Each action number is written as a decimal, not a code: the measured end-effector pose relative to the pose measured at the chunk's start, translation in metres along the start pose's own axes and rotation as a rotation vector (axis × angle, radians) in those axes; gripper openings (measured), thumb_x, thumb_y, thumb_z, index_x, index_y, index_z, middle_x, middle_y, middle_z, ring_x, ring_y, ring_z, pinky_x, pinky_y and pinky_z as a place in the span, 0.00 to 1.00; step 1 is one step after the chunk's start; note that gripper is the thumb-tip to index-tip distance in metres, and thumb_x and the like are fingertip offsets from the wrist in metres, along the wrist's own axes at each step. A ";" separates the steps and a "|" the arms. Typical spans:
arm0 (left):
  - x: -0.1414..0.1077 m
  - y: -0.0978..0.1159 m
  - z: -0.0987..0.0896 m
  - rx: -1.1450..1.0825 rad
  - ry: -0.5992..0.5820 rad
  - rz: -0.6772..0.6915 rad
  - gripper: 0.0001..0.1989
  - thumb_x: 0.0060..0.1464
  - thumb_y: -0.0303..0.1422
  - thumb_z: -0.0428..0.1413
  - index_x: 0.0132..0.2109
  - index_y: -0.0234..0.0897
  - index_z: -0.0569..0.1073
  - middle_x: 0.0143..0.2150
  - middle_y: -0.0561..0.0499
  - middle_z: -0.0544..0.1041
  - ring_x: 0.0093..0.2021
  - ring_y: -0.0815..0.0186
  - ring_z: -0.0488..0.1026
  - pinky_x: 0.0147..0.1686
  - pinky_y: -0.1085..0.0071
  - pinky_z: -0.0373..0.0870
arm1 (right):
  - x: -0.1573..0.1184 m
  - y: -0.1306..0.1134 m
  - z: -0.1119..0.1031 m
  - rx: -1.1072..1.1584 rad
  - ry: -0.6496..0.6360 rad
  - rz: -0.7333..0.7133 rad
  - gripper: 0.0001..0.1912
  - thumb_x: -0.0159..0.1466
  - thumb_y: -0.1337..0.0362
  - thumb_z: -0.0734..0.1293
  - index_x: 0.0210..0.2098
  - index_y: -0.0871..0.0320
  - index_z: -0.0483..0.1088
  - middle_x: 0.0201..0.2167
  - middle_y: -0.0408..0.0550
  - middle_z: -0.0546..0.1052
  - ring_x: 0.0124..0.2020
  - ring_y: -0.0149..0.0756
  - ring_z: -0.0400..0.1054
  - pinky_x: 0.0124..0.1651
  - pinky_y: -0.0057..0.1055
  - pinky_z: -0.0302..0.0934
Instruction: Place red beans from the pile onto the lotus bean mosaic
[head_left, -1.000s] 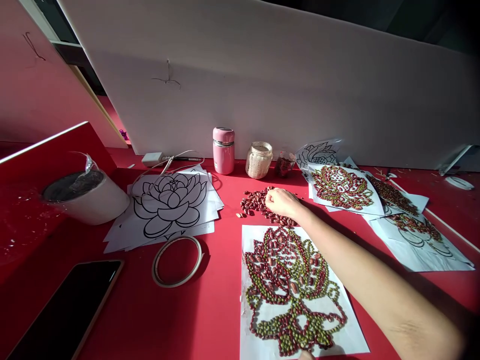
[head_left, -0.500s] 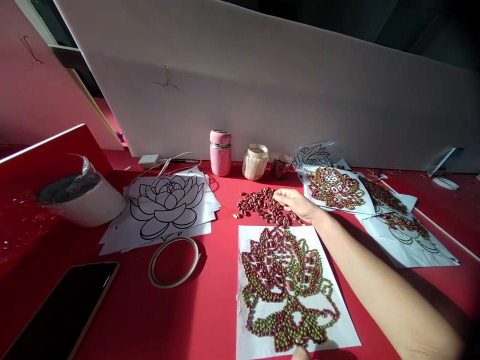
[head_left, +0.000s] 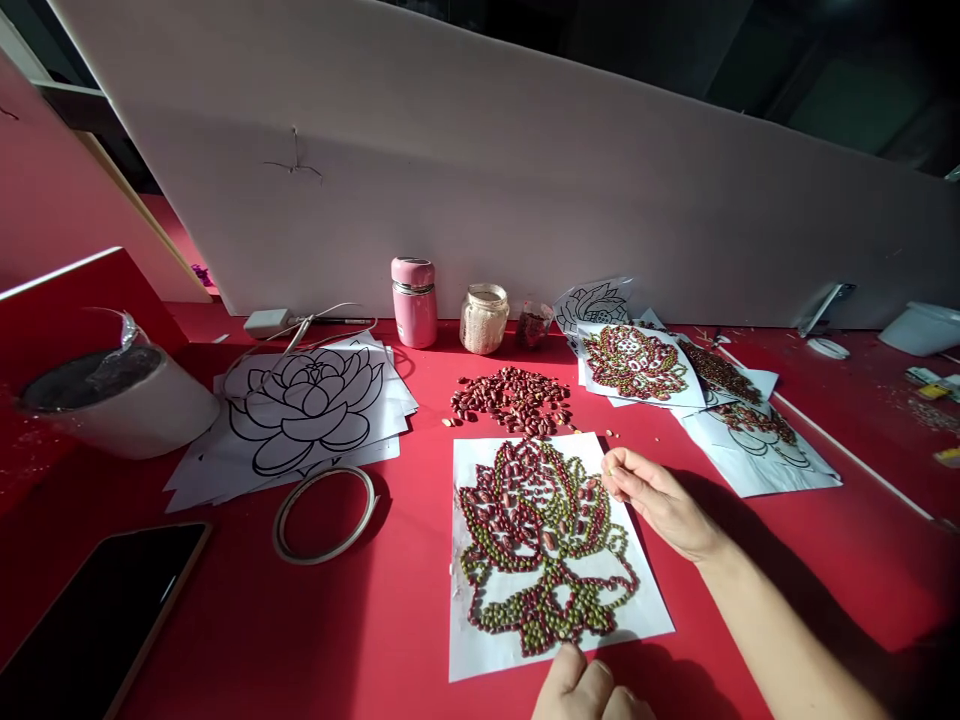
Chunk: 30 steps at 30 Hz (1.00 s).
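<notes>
A white sheet lies on the red table, bearing a lotus picture made of red and green beans. Beside its upper right edge is my right hand, thumb and fingertips pinched together. Whatever sits in that pinch is too small to make out. At the sheet's bottom edge my left hand shows curled fingers, partly cut off by the frame; what they may hold is hidden. Just beyond the sheet's top spreads a heap of dark red speckled beans.
Behind the heap stand a pink flask, a glass jar and a small clear cup. Finished bean pictures lie right. Leftward are printed lotus sheets, a tape roll, a phone and a white tub.
My right hand has come back from the bean heap to the sheet's right edge, still pinched. More of my left hand shows at the bottom. The view has shifted right.
</notes>
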<state>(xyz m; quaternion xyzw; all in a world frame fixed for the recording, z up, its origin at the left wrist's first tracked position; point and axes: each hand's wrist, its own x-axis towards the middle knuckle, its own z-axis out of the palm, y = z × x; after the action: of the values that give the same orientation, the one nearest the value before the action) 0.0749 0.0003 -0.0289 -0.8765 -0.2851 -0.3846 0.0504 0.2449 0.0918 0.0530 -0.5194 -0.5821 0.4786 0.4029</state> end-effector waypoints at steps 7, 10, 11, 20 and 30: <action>0.009 0.002 -0.022 -0.106 0.017 0.044 0.06 0.43 0.28 0.55 0.25 0.36 0.64 0.18 0.57 0.62 0.20 0.71 0.58 0.26 0.68 0.50 | -0.035 0.003 0.005 -0.146 0.039 -0.025 0.11 0.66 0.57 0.55 0.30 0.56 0.56 0.26 0.42 0.56 0.28 0.30 0.52 0.31 0.27 0.52; 0.013 0.002 -0.030 -0.137 -0.018 0.052 0.06 0.42 0.27 0.55 0.25 0.36 0.63 0.21 0.56 0.64 0.22 0.71 0.58 0.27 0.67 0.49 | -0.046 -0.002 0.017 -0.353 0.014 -0.096 0.09 0.66 0.60 0.54 0.31 0.56 0.57 0.30 0.44 0.60 0.31 0.31 0.57 0.34 0.28 0.55; 0.014 0.002 -0.032 -0.146 -0.034 0.061 0.06 0.42 0.27 0.55 0.25 0.35 0.63 0.22 0.56 0.65 0.23 0.71 0.58 0.27 0.67 0.48 | -0.049 -0.003 0.022 -0.435 0.008 -0.130 0.09 0.66 0.61 0.54 0.31 0.56 0.58 0.34 0.46 0.62 0.35 0.32 0.59 0.38 0.29 0.56; 0.013 0.001 -0.034 -0.139 -0.061 0.063 0.04 0.44 0.27 0.54 0.26 0.35 0.64 0.23 0.55 0.65 0.23 0.70 0.57 0.26 0.67 0.46 | -0.053 0.001 0.045 -0.873 -0.005 -0.293 0.05 0.62 0.69 0.57 0.31 0.57 0.62 0.49 0.51 0.62 0.51 0.40 0.57 0.50 0.38 0.56; 0.014 0.003 -0.031 -0.138 0.002 0.021 0.04 0.43 0.26 0.53 0.25 0.35 0.63 0.21 0.55 0.63 0.22 0.71 0.57 0.25 0.68 0.45 | -0.039 0.001 0.055 -0.864 0.042 -0.287 0.04 0.58 0.71 0.60 0.29 0.56 0.63 0.47 0.51 0.64 0.48 0.42 0.59 0.49 0.42 0.57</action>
<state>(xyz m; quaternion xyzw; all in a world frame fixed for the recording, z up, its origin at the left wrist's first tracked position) 0.0644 -0.0049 0.0029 -0.8804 -0.2487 -0.4037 -0.0060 0.1973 0.0455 0.0407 -0.5634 -0.7862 0.1206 0.2233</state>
